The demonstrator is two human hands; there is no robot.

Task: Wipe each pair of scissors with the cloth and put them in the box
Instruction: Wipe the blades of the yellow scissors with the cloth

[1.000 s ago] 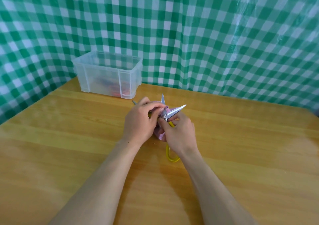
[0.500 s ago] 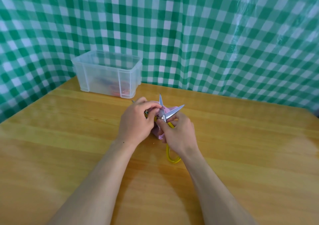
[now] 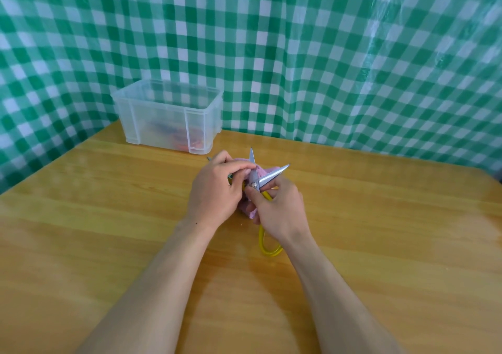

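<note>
Yellow-handled scissors (image 3: 267, 178) are held over the middle of the wooden table, their blades spread apart and pointing away from me. My right hand (image 3: 279, 209) grips them near the pivot; one yellow handle loop sticks out below my wrist. My left hand (image 3: 217, 190) pinches the pink cloth (image 3: 262, 170) against the left blade. The cloth is mostly hidden behind both hands. A clear plastic box (image 3: 168, 115) stands at the far left of the table with colourful scissors lying inside it.
A metal tip of another item (image 3: 209, 159) peeks out just behind my left hand. The wooden table (image 3: 380, 245) is backed and flanked by a green-and-white checked curtain (image 3: 298, 54).
The hands and scissors have barely shifted; the blades have turned slightly and my left fingers have slid a little along the left blade.
</note>
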